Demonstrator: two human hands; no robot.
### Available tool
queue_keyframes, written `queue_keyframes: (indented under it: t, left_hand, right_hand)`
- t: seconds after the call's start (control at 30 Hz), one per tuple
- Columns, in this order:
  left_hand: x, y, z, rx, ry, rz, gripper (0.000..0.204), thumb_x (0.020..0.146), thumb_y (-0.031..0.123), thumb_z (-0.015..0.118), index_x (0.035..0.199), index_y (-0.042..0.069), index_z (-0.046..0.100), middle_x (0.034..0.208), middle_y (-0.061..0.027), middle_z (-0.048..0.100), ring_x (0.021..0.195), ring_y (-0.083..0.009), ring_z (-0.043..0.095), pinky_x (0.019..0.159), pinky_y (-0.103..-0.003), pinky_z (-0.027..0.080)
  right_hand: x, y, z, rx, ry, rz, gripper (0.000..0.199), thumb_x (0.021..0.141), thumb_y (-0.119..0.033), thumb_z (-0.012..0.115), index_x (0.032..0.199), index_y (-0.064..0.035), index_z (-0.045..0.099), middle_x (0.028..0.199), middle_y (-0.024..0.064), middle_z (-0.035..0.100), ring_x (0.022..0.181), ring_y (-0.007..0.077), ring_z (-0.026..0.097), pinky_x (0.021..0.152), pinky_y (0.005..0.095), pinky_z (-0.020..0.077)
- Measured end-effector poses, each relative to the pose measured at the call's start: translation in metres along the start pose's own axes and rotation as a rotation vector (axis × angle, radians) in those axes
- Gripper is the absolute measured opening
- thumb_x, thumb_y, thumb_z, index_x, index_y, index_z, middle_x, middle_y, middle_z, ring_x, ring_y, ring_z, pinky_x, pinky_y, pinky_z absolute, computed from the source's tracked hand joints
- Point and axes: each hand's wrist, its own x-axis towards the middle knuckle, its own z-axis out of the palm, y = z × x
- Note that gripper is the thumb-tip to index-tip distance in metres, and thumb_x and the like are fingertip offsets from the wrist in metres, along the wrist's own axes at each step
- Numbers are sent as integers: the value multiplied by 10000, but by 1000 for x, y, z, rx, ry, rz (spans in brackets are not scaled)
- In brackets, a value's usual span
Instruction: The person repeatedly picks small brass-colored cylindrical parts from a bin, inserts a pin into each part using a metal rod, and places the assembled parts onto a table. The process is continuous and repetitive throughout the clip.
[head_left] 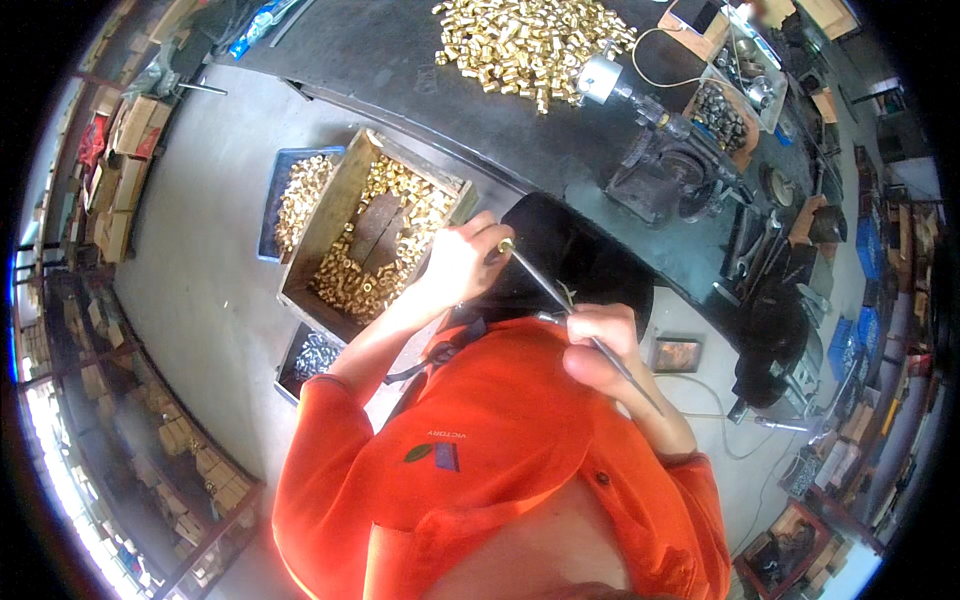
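My left hand (pixel 464 258) is closed, pinching a small brass fitting (pixel 505 245) at its fingertips. In my right hand (pixel 604 338) is a long, thin metal rod-like tool (pixel 545 280), gripped partway along its length. Its far tip meets the fitting, and its back end slants past my right wrist. Whether the tip is inside the fitting's bore or only against its edge, I cannot tell. Both hands are in front of my orange shirt. Just beyond my left hand stands a wooden crate (pixel 318 222) holding many loose brass fittings.
A dark workbench (pixel 385 65) carries a heap of brass fittings (pixel 520 45), a metal clamping device (pixel 670 165) and wrenches (pixel 765 245). Beside the crate are a blue bin (pixel 268 215) of brass pieces and a bin of silver parts (pixel 315 355). Loaded shelves (pixel 165 430) line both sides.
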Motion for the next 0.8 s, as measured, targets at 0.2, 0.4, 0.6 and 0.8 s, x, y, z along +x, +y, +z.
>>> queue_keyframes:
  t: [0.2,0.4,0.6,0.8]
  left_hand:
    - [1,7,-2,-25,-27,138,317,585,24,712,885,79,624,750,-76,529,582,-266,578,512,-360,465]
    - [6,9,14,-86,-18,214,283,597,67,694,872,76,630,701,-73,529,566,-253,570,494,-350,456]
    - [67,-28,12,69,14,138,144,676,92,658,816,62,642,710,-105,578,623,-278,606,541,-373,486]
    - [199,-109,7,60,307,96,341,769,177,639,1093,69,631,855,-128,674,643,-236,658,617,-336,527]
  right_hand:
    - [16,4,9,-54,-22,-14,291,706,-208,603,585,-31,406,543,108,412,456,276,458,447,355,326]
    - [37,42,24,-143,61,-6,221,664,-112,573,582,-26,386,536,140,369,456,293,440,455,366,343]
    - [9,8,-16,-114,185,16,348,703,-242,598,565,-40,351,530,70,308,452,181,332,448,327,251]
    - [7,12,-10,-163,176,19,220,648,-31,557,580,-32,348,531,67,290,459,173,317,440,313,249]
